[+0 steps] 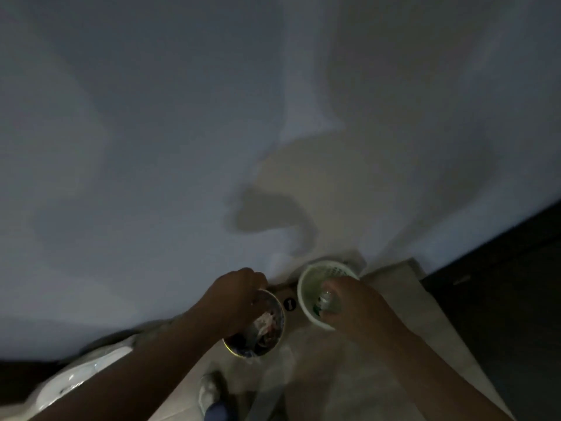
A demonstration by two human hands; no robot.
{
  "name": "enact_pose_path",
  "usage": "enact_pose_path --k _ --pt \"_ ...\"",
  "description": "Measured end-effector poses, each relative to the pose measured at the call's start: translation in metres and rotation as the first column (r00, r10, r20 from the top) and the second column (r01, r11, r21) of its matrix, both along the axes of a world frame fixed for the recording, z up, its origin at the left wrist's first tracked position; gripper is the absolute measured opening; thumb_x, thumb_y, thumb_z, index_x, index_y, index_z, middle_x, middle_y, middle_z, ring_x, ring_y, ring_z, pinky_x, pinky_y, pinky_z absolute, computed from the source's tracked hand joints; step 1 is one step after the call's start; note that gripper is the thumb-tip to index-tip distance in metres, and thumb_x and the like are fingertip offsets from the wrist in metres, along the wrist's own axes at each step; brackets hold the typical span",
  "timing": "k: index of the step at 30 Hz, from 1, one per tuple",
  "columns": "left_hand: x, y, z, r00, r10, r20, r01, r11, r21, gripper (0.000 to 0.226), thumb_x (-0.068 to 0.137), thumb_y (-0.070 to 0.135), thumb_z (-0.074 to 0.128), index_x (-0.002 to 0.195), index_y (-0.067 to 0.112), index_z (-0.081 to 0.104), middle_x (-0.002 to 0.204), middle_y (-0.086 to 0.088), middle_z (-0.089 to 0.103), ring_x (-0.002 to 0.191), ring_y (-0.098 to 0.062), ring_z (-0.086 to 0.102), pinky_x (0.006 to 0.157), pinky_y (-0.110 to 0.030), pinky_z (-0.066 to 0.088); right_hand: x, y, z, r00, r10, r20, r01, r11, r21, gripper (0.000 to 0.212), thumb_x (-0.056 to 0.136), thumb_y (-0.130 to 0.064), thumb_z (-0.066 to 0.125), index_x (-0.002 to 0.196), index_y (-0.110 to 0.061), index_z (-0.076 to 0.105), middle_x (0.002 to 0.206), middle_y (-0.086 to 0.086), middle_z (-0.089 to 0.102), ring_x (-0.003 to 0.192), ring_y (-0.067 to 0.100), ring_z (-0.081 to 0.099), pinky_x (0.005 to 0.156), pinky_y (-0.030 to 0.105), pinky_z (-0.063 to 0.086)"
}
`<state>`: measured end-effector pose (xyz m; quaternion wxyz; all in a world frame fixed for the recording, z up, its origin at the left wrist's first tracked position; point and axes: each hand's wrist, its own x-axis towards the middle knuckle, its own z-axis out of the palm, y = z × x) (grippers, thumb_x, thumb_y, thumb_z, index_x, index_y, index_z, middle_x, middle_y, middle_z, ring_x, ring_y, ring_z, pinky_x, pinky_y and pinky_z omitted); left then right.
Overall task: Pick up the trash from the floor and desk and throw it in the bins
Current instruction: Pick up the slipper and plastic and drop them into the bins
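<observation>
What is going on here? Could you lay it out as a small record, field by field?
lighting: very dim
left hand: above the dark bin; grip unclear
dark bin contents: crumpled trash
right hand: holds a clear bottle at the mouth of the pale basket bin
bins: side by side on the floor, by the wall
also seen: a shoe below the bins

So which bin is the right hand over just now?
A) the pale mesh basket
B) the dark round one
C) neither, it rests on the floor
A: the right hand is above the pale mesh basket, holding what looks like a clear bottle, while the left hand is over the dark bin.
</observation>
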<state>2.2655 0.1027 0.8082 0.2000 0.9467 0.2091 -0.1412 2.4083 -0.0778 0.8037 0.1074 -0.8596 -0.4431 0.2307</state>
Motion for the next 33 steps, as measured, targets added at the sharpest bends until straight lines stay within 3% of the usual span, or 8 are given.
enact_pose_path --k 7,15,28,33 --pt "-0.082 0.005 0.093 0.962 0.200 0.187 -0.225 0.967 0.121 0.038 0.091 0.042 0.055 0.126 0.026 0.053 0.121 0.006 0.056 0.108 -0.010 0.055 0.091 -0.021 0.042 -0.033 0.054 0.104 0.950 0.302 0.079 -0.309 0.946 0.102 0.052 0.087 -0.036 0.062 0.135 -0.024 0.046 0.135 -0.004 0.050 0.120 0.014 0.049 0.094 0.024 0.037" --pt "-0.200 0.012 0.149 0.863 0.452 0.226 -0.497 0.842 0.212 0.039 0.091 0.043 0.055 0.127 0.028 0.052 0.124 0.007 0.056 0.109 -0.011 0.055 0.094 -0.023 0.043 -0.125 0.129 0.164 0.792 0.591 0.152 -0.610 0.776 0.161 0.054 0.087 -0.038 0.060 0.137 -0.024 0.045 0.129 -0.004 0.054 0.115 0.013 0.051 0.092 0.027 0.043" --pt "-0.485 -0.089 0.195 0.496 0.812 0.306 -0.864 0.428 0.266 0.042 0.088 0.045 0.057 0.127 0.030 0.051 0.124 0.008 0.055 0.105 -0.013 0.058 0.089 -0.028 0.047 -0.417 0.148 0.219 0.377 0.895 0.238 -0.923 0.341 0.179 0.056 0.085 -0.037 0.062 0.137 -0.026 0.046 0.135 -0.004 0.052 0.120 0.014 0.050 0.096 0.025 0.039" --pt "-0.598 -0.159 0.205 0.365 0.877 0.313 -0.915 0.277 0.292 0.049 0.089 0.048 0.055 0.135 0.033 0.043 0.127 0.011 0.053 0.101 -0.007 0.056 0.087 -0.019 0.043 -0.545 0.112 0.233 0.232 0.932 0.277 -0.967 0.189 0.174 0.045 0.082 -0.033 0.063 0.124 -0.017 0.055 0.122 0.004 0.058 0.111 0.021 0.055 0.093 0.037 0.046"
